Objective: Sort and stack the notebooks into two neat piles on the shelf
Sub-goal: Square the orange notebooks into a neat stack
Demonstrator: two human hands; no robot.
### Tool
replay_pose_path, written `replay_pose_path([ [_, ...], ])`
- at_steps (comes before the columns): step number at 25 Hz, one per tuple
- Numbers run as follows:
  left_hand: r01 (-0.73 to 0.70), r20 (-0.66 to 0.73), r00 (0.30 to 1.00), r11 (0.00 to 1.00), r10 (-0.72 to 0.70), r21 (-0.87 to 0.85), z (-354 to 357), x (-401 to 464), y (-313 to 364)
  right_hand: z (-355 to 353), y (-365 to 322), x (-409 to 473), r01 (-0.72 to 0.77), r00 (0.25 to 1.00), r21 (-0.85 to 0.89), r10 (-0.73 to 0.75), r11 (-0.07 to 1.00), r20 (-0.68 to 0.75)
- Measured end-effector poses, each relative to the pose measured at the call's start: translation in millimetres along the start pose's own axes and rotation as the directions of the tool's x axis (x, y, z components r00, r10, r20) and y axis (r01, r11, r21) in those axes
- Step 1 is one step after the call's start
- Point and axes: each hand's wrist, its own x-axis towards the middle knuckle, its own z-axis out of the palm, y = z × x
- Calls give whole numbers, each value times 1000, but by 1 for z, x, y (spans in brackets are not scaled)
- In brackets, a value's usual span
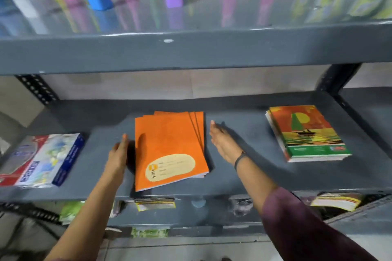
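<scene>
Both arms reach in over the front edge of the grey shelf [244,178], one on each side of the orange pile [169,148], which lies mid-shelf, its lower corner just at the front edge. The notebooks in it are fanned, edges stepped at the back and right. Left hand [119,151] stands on its edge just beside the pile's left side, fingers [124,140] straight and pressed together, palm facing the books; whether it touches them is hard to tell. Right hand [222,142] sits flat and open on the other side, a small gap from the pile's right edge, fingers together and pointing toward the back, a dark band [239,160] at the wrist and a maroon sleeve [297,224] up the forearm. Over by the right end sits the sailboat pile [305,133], fairly squared. At the left end lies a printed packet [42,159].
</scene>
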Motion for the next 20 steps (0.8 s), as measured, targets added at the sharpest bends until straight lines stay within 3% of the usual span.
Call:
replay_pose_path([
  [3,51,211,977,997,-40,-49,19,22,36,14,18,61,-25,999,10,24,1000,33],
  [5,93,280,956,995,-83,-24,30,33,53,9,40,104,-18,999,44,15,999,48],
  [9,11,509,861,1000,-2,-13,30,13,55,13,2,21,-109,994,106,106,988,33],
  [12,44,454,891,997,-14,-57,27,13,38,25,-7,-24,-131,991,180,130,975,19],
  [15,109,497,868,980,-12,-167,11,1,7,44,5,-43,-82,996,201,85,976,-5],
  [18,86,482,876,988,-13,-131,12,-8,0,37,34,-20,-33,998,181,23,983,56],
  [20,-22,533,846,1000,13,9,3,-20,1,30,33,-40,13,995,74,-20,997,98],
])
